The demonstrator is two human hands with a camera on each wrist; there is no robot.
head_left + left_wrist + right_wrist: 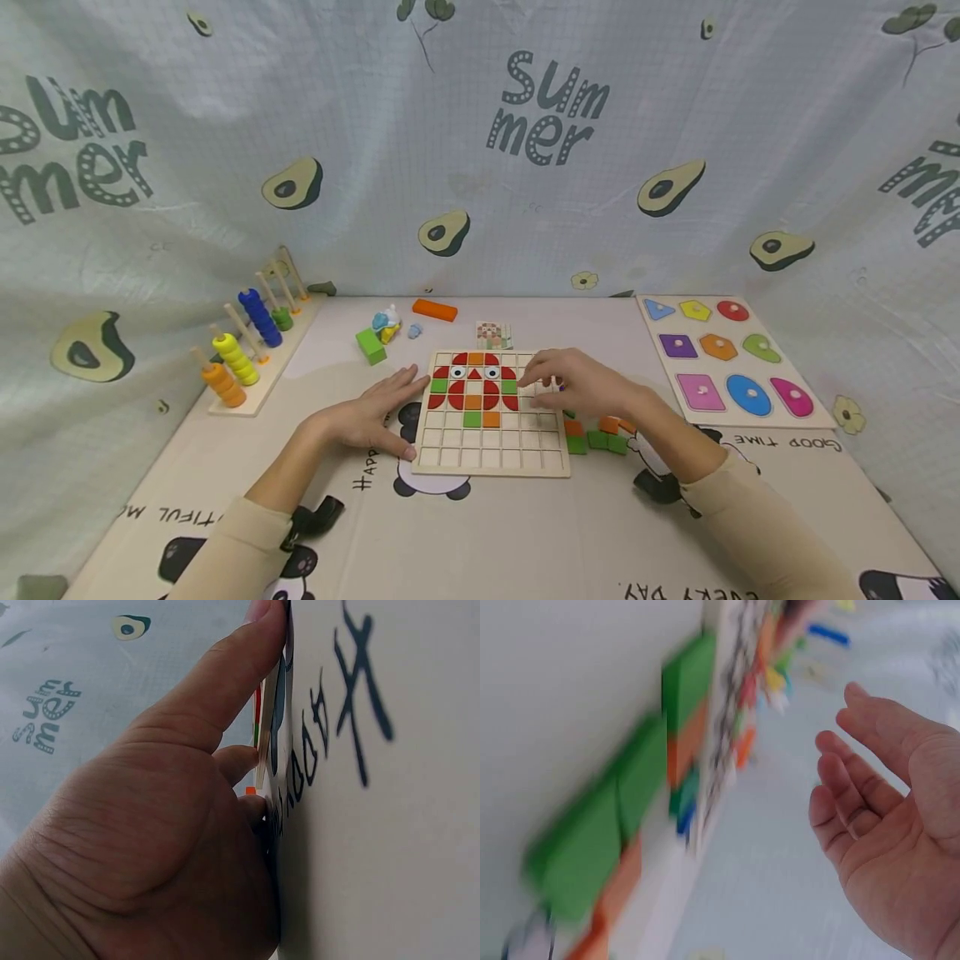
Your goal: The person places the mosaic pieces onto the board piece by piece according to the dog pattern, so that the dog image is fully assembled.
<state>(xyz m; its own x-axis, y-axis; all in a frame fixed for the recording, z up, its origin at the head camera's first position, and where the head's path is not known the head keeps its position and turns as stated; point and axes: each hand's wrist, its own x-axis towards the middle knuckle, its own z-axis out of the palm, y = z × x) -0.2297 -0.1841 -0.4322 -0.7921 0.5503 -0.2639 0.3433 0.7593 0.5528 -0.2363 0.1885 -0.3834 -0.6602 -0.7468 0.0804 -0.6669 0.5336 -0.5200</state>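
Observation:
A wooden grid board [491, 459] lies in the middle of the table, its upper part filled with red, orange, green and white tiles and two eye tiles [491, 372] in an owl-like pattern. My left hand [367, 415] lies along the board's left edge, fingers at the upper corner and thumb lower down at the side. Over the board's right columns hovers my right hand [577, 382], its fingers loosely bent. Nothing shows between those fingers in the right wrist view, where the palm [907, 825] is turned to the camera. Loose green and orange tiles [597, 439] lie beside the board's right edge.
Behind the board lies a small picture card [493, 335]. An orange block [435, 310], a green block [371, 346] and a small figurine [387, 323] sit at the back left. A peg stacker [255, 367] stands far left, a shape puzzle [720, 354] far right.

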